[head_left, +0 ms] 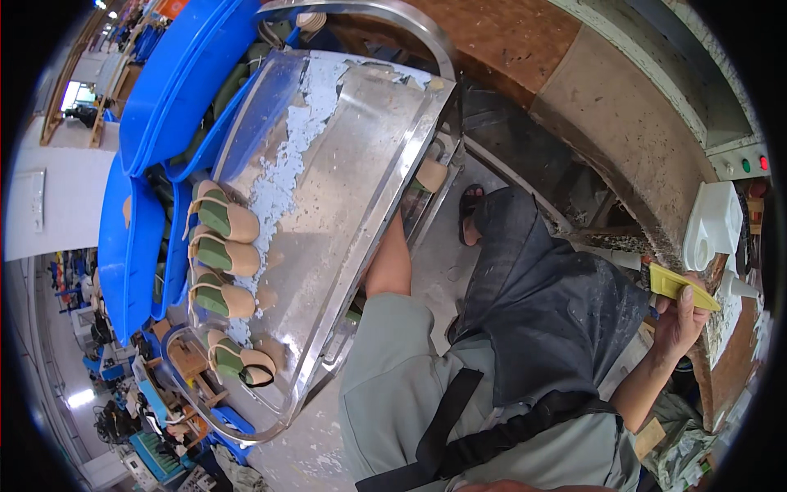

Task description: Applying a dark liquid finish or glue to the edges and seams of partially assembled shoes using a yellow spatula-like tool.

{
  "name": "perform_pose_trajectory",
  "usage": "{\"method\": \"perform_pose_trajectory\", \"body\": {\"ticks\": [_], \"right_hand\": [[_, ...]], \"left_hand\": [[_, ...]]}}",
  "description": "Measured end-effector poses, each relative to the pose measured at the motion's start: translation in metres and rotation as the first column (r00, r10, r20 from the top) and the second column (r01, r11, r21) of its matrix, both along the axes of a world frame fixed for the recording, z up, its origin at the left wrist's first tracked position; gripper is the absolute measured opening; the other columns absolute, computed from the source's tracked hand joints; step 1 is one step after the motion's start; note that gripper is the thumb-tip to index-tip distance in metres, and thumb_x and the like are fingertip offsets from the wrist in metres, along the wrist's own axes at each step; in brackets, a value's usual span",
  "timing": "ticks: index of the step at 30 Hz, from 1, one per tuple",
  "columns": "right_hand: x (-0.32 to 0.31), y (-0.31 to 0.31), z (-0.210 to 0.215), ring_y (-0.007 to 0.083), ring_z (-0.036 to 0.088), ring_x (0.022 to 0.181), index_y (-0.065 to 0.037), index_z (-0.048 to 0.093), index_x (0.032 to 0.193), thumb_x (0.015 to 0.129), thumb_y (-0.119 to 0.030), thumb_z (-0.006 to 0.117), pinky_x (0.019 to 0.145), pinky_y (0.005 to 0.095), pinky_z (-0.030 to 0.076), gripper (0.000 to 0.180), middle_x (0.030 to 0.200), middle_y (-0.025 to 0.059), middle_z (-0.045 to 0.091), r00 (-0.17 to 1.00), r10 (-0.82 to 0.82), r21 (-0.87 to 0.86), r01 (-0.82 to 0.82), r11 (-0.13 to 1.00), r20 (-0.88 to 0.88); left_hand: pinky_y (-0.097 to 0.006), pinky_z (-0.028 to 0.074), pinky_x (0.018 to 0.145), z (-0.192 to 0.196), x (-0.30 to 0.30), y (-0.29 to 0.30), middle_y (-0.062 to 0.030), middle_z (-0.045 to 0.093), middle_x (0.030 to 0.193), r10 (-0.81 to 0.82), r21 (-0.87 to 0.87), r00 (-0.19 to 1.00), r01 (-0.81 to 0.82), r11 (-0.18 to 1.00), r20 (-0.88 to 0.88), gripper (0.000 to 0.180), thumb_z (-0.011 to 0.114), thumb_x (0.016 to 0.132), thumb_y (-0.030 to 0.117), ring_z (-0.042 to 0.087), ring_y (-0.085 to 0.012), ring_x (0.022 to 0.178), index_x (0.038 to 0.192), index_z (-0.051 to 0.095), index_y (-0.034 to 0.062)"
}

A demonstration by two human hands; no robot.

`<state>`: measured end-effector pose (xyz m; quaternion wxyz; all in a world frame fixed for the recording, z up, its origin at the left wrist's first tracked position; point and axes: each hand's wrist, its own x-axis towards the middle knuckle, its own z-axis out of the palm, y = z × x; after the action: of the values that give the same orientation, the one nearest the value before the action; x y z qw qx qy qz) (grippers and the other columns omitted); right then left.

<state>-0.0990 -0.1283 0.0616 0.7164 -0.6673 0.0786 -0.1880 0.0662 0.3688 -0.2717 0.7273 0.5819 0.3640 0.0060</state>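
My right hand (pixel 679 324) is closed on a flat yellow plastic piece (pixel 674 284), thumb and fingers pinching its edge, beside a white plastic container (pixel 711 225). My left forearm (pixel 390 258) reaches beneath the near edge of a metal cart (pixel 352 164), and the hand is hidden there. A beige shoe (pixel 432 175) shows on a lower level, close to that arm. On the cart's worn top stand three beige shoes (pixel 238 258) with green lasts in them, side by side. Another beige shoe (pixel 239 359), with a black loop on it, lies nearer to me.
Nested blue bins (pixel 184 82) stand along the cart's far left side, with green items inside. A curved metal rail (pixel 385 10) rises at the cart's end. To the right runs a brown workbench (pixel 623 107), with red and green lights (pixel 755 165) on a panel.
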Motion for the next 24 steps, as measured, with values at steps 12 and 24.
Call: {"method": "perform_pose_trajectory", "body": {"ticks": [12, 24], "right_hand": [[-0.012, -0.020, -0.020, 0.0116, 0.047, 0.055, 0.006, 0.056, 0.100, 0.091, -0.014, 0.053, 0.051, 0.0218, 0.037, 0.022, 0.078, 0.0116, 0.058, 0.999, 0.054, 0.106, -0.054, 0.993, 0.007], [-0.069, -0.026, -0.054, 0.0092, 0.050, 0.058, 0.003, 0.055, 0.114, 0.095, -0.021, 0.049, 0.055, 0.0216, 0.040, 0.032, 0.070, 0.0041, 0.056, 0.973, -0.230, 0.117, 0.228, 0.967, 0.004]], "left_hand": [[-0.032, 0.044, 0.088, 0.033, -0.148, 0.084, -0.0079, 0.059, 0.109, 0.123, 0.097, 0.947, -0.098, 0.990, -0.296, 0.049, 0.068, 0.077, 0.024, 0.058, -0.0206, 0.099, 0.117, 0.052, 0.0004], [-0.032, 0.045, 0.091, 0.112, -0.152, -0.073, -0.0066, 0.061, 0.108, -0.387, -0.265, 0.898, 0.433, 0.861, 0.209, 0.050, 0.071, 0.073, 0.015, 0.059, -0.0192, 0.099, 0.117, 0.052, 0.0012]]}}
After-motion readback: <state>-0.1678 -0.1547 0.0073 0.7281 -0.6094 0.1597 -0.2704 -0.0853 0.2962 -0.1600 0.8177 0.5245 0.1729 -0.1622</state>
